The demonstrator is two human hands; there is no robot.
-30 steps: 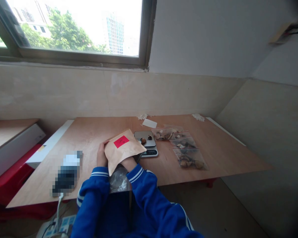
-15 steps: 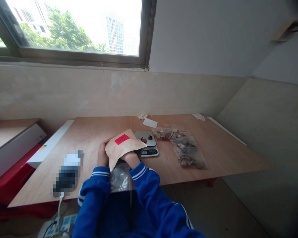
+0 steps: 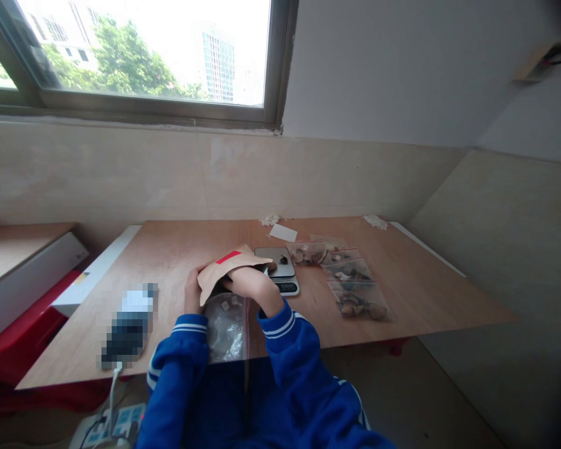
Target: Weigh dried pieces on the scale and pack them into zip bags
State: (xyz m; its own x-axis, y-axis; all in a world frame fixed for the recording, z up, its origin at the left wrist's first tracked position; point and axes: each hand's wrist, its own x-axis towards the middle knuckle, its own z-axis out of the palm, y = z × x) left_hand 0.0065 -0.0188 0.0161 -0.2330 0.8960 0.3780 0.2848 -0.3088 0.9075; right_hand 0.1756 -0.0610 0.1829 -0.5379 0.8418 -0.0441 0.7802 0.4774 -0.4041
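My left hand (image 3: 193,288) grips the left side of a brown paper bag (image 3: 210,274) with a red label. The bag's mouth faces me and gapes. Into that mouth reaches my right hand (image 3: 250,284); its fingers are hidden inside the bag. Just behind the bag, a kitchen scale (image 3: 287,271) carries a few dark dried pieces (image 3: 283,259), which look like dried mushrooms. Part of the scale is covered by my right hand and the bag. Below the bag lies a clear zip bag (image 3: 226,327) with small white labels in it.
Several filled zip bags (image 3: 355,307) of dried mushroom-like pieces lie right of the scale. A white card (image 3: 283,232) rests behind it. At the left, a blurred phone-like object (image 3: 127,324) is plugged into a cable running to a power strip (image 3: 116,427).
The paper bag has tipped, so its label is foreshortened and its mouth shows more. My right wrist has risen and shifted right, with the fingers still inside the bag.
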